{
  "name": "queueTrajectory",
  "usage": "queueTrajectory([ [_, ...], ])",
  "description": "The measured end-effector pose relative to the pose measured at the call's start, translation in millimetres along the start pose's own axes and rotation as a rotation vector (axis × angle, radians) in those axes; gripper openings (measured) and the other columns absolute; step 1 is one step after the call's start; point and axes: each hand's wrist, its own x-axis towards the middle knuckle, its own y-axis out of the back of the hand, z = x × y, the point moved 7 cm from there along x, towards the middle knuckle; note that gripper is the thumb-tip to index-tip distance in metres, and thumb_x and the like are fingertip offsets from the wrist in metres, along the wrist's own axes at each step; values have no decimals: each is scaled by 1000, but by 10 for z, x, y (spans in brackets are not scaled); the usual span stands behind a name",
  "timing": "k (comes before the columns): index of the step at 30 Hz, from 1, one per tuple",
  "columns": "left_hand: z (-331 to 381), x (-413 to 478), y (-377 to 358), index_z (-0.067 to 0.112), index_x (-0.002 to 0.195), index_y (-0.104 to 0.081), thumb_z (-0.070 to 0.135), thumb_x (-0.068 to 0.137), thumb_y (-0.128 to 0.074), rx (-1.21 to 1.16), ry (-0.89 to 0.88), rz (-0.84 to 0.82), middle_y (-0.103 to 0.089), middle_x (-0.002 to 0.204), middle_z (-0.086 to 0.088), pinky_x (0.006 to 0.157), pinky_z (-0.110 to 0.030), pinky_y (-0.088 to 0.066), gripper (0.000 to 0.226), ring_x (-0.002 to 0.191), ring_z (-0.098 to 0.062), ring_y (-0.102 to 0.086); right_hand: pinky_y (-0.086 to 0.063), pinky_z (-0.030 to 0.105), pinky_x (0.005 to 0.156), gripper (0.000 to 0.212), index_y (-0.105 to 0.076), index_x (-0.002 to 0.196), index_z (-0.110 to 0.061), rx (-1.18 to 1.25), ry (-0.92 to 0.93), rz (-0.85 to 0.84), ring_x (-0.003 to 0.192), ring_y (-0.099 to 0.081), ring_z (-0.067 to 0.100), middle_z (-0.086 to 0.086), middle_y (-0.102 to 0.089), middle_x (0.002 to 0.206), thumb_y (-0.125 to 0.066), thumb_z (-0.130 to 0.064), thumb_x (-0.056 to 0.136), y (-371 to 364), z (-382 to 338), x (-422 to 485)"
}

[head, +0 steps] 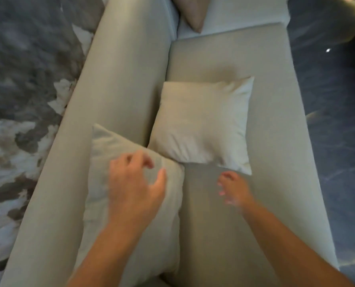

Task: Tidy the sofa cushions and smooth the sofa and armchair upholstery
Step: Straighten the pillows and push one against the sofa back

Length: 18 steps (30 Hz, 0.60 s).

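Cushion (131,183) under left hand (135,183), second cushion (203,123) touching

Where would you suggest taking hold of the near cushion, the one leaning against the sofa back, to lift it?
Probably the near cushion is best gripped by its free right-hand edge, near the corner pointing at the middle cushion. That edge stands clear of the sofa back, while the left side is pressed against it. Come from above and the right, where the left hand hovers open; the right hand is over the seat.
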Motion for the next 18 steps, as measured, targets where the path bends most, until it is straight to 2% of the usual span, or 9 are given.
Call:
queueTrajectory([
  [2,32,520,-635,22,86,-53,33,74,-64,-171,127,-130,-57,94,-4,83,-39,-42,20,91,-27,-53,-44,33,71,40,-56,128,-6,-56,102,149,82,-56,26,13,-61,96,-61,-17,90,230,-402,233],
  [4,-237,973,-1368,14,109,-52,39,79,-64,-155,377,-361,-51,120,-14,98,-41,-39,41,112,-35,-49,-43,37,84,54,-48,138,-13,-86,182,221,94,-59,29,10,-64,101,-62,-24,88,311,-710,438],
  [6,-632,1356,-1895,7,135,-38,52,81,-62,-111,583,-496,-36,142,-22,108,-43,-32,75,129,-41,-38,-41,43,101,71,-32,150,-20,-174,249,284,121,-52,36,14,-56,132,-62,-37,87,274,-864,691],
  [8,-1020,1702,-2215,1,145,-22,67,76,-60,-67,687,-545,-26,151,-24,113,-44,-26,103,137,-41,-28,-30,53,114,89,-17,155,-27,-267,259,332,138,-35,42,17,-37,152,-60,-59,83,136,-867,975],
  [10,-1178,1912,-2453,-1,147,-19,81,64,-58,-172,668,-592,-28,153,-20,113,-43,-26,123,138,-38,-31,-24,57,117,105,-6,155,-36,-318,224,354,142,-27,44,16,-27,158,-53,-81,73,-14,-749,1211],
  [12,-1180,1928,-2653,2,145,-27,87,53,-59,-395,663,-638,-39,149,-13,104,-36,-34,130,129,-32,-45,-24,61,115,113,-2,152,-45,-281,195,401,142,-26,46,15,-23,159,-45,-94,60,-34,-621,1362],
  [14,-1161,1896,-2715,3,141,-36,89,47,-59,-507,645,-634,-49,142,-12,96,-31,-38,130,119,-29,-55,-25,63,115,117,-2,151,-50,-240,210,425,142,-27,45,12,-23,160,-42,-99,52,3,-584,1412],
  [16,-1072,1905,-2635,5,139,-41,88,42,-61,-541,615,-563,-53,138,-12,97,-38,-47,129,115,-30,-57,-24,61,116,119,-5,152,-47,-186,212,427,142,-28,43,13,-25,159,-42,-98,50,62,-644,1356],
  [18,-826,2055,-2373,13,134,-47,85,48,-62,-486,522,-456,-57,132,-10,85,-41,-55,113,112,-32,-59,-23,58,117,116,-11,153,-42,-63,172,420,142,-28,42,14,-28,158,-45,-92,54,126,-774,1252],
])
